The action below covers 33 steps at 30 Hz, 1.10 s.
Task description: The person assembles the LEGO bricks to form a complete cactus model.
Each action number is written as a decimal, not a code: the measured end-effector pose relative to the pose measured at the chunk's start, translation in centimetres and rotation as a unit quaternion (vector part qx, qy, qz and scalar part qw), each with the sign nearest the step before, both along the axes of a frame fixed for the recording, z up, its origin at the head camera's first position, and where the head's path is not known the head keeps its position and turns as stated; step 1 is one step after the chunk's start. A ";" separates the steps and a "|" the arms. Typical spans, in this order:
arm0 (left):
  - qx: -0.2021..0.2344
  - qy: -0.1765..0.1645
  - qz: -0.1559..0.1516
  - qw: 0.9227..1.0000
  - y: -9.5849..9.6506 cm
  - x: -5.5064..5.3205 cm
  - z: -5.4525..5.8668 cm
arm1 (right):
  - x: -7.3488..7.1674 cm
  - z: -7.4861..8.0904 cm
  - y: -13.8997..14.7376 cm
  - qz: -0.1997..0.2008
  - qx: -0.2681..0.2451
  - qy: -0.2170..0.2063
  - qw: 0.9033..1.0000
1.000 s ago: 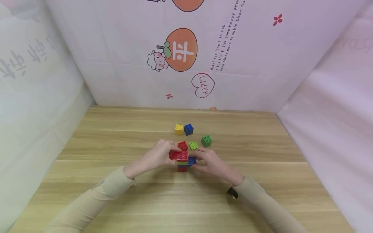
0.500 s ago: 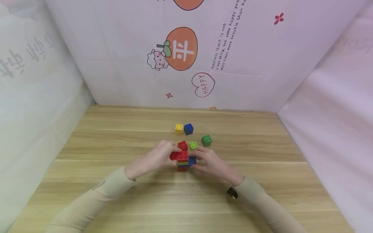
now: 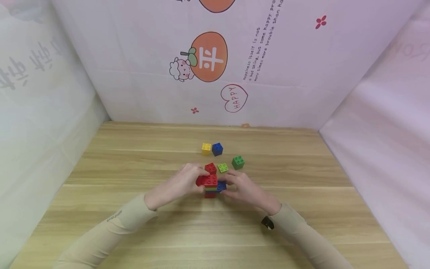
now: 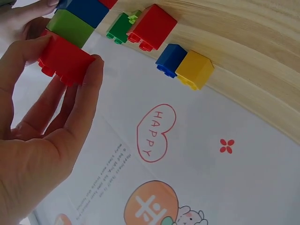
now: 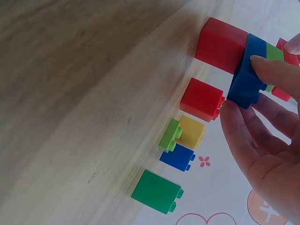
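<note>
A small brick stack stands on the table between my hands. It has a red brick [image 5: 220, 45] at the bottom, then a blue brick [image 5: 247, 82], a lime green brick [image 4: 70, 29] and a red brick [image 4: 66, 58] on top. My left hand [image 3: 181, 186] pinches the top red brick between thumb and fingers. From the other side, my right hand [image 3: 246, 189] pinches the end of the blue brick, which sticks out to the right with its studs bare. The fingers hide part of the top red brick in the head view.
Just behind the stack sit a loose red brick [image 3: 210, 168] and a thin lime brick [image 3: 223, 167]. A green brick [image 3: 238, 162] lies to their right. Farther back are a yellow brick [image 3: 206, 149] and a blue cube [image 3: 217, 149]. Printed cloth [image 3: 151, 93] walls the table's back and sides.
My left hand has shifted very slightly to the right with the top red brick. The right hand and the loose bricks keep their places.
</note>
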State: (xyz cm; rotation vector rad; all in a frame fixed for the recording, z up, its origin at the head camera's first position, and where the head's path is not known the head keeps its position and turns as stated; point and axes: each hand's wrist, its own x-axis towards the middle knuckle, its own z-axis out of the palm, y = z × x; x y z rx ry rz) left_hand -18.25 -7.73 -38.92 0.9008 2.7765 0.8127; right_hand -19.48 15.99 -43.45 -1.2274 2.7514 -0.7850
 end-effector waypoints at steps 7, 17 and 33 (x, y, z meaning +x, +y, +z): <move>-0.015 0.003 0.004 1.000 0.1 0.2 -0.3 | 0.2 0.0 0.0 -0.003 0.000 -0.005 1.000; -0.011 0.035 -0.021 0.999 -0.3 0.2 -0.4 | 0.2 -0.3 0.1 -0.011 0.006 -0.010 1.000; 0.087 0.041 0.014 0.995 -2.2 -3.1 0.1 | 0.0 -0.2 0.1 -0.007 0.006 0.005 1.000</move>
